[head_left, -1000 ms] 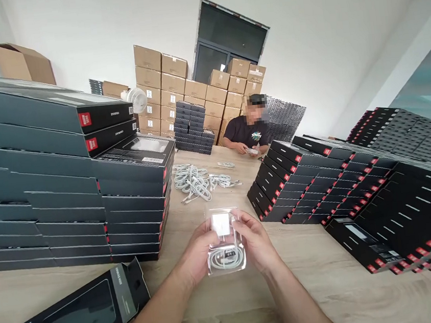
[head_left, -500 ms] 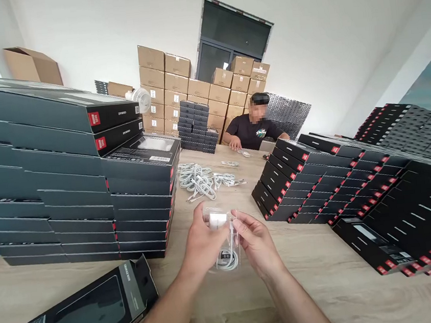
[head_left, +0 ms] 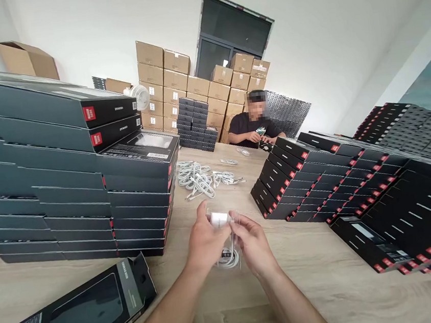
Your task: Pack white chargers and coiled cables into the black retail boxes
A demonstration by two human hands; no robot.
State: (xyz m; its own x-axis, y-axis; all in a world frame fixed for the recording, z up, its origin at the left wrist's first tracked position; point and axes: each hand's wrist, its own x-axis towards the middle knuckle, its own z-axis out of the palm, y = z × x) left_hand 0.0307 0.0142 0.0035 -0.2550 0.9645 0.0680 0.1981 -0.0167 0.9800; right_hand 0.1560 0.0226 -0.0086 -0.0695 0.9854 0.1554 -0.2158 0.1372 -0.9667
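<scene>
Grip: left hand (head_left: pixel 204 239) and right hand (head_left: pixel 255 239) both clamped on the clear package (head_left: pixel 235 249) | Where: between the two, over the tabletop (head_left: pixel 231 309); white adapter (head_left: pixel 219 219) near the left thumb, coiled cable (head_left: pixel 231 259) below | Handling: likely best to press edges lightly, evenly, leaving the coil undisturbed
</scene>
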